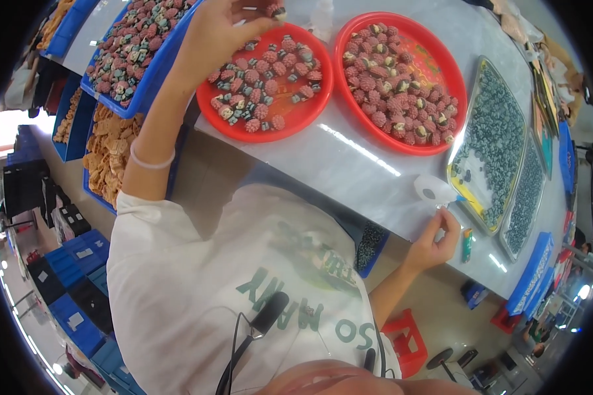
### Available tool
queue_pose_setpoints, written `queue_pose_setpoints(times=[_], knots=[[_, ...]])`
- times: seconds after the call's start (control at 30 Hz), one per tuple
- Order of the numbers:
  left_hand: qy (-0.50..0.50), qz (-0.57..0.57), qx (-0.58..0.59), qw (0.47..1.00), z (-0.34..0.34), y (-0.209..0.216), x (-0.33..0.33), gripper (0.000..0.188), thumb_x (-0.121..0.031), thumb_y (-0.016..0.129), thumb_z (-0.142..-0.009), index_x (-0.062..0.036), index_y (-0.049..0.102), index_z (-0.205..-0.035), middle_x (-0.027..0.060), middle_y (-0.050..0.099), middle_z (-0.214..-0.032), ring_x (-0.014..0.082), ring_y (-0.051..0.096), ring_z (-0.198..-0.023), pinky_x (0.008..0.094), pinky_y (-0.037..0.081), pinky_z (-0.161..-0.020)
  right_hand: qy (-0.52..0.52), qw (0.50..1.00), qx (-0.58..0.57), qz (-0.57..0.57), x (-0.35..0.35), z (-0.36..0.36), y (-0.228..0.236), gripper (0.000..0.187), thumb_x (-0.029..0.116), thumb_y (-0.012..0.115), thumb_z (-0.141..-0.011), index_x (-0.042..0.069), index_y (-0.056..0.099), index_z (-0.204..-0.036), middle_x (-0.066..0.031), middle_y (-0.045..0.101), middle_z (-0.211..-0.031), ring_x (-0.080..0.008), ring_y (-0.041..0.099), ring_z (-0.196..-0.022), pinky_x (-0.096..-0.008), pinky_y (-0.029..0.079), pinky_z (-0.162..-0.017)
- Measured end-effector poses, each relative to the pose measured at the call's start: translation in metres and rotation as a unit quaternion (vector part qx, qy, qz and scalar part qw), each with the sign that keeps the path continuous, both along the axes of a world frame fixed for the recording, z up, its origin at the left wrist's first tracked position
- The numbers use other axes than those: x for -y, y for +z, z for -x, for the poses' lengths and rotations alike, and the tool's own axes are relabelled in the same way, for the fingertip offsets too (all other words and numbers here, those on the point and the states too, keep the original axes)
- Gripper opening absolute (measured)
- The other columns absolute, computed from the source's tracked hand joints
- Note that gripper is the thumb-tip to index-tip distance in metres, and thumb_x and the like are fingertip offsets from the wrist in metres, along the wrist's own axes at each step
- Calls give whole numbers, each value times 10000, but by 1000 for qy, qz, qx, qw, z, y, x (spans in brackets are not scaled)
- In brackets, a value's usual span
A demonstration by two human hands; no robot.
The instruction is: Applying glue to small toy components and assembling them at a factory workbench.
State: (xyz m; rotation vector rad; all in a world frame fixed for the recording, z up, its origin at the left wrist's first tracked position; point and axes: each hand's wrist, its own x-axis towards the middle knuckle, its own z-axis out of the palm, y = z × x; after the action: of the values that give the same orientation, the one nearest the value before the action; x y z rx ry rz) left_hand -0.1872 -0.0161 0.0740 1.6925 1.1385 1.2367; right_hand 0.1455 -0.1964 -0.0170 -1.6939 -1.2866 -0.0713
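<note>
At the far edge of the view, my left hand point(227, 33) is closed, with a small red bumpy figure point(276, 11) with a dark and pale base at its fingertips. It is above a red round tray point(296, 125) of similar red figures with dark grey-green parts. My right hand point(439, 238) is closed in a pinch near the table's front edge. A tiny whitish piece point(439, 205) shows at its fingertips; its kind is unclear. Beside those fingertips are a white roll point(431, 189) and a small blue-tipped thing point(460, 198). A green and orange tube point(467, 245) lies to the right.
A second red tray point(402, 145) holds red figures with pale parts. Two metal trays, one larger point(484, 227) and one narrower point(507, 247), carry many small dark pieces at the right. Blue crates of figures point(135, 99) and tan pieces point(109, 158) stand at left. A red stool point(408, 342) is below.
</note>
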Motion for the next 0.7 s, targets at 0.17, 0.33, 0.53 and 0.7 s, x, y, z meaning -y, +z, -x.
queue_pose_setpoints(times=[0.17, 0.33, 0.53, 0.7], knots=[[-34, -65, 56, 996, 13, -27, 38, 332, 131, 586, -726, 35, 495, -1030, 116, 532, -1038, 178, 539, -971, 290, 496, -836, -5, 1000, -14, 5, 1, 3, 0, 110, -42, 555, -765, -41, 606, -863, -71, 597, -801, -130, 510, -682, -235, 429, -601], [-26, -94, 134, 986, 19, -36, 72, 347, 164, 597, -698, 30, 499, -1003, 124, 522, -1033, 190, 538, -982, 292, 489, -837, -6, 1000, -9, 29, 3, 1, -2, 111, -16, 565, -795, -31, 601, -898, -80, 607, -836, -132, 547, -733, -233, 448, -676], [-20, -105, 154, 982, 37, -41, 104, 308, 141, 632, -686, 24, 526, -951, 124, 521, -1012, 196, 550, -962, 302, 459, -871, -6, 1000, 25, 12, 2, 5, -3, 111, -18, 571, -782, -37, 611, -884, -69, 606, -795, -129, 522, -684, -236, 439, -626], [-35, -90, 183, 978, 50, -42, 122, 315, 151, 623, -684, 28, 526, -958, 130, 519, -1011, 200, 555, -956, 300, 464, -856, -10, 999, 45, 6, 3, 7, -3, 123, -17, 561, -791, -39, 613, -900, -81, 611, -816, -141, 536, -702, -246, 440, -646]])
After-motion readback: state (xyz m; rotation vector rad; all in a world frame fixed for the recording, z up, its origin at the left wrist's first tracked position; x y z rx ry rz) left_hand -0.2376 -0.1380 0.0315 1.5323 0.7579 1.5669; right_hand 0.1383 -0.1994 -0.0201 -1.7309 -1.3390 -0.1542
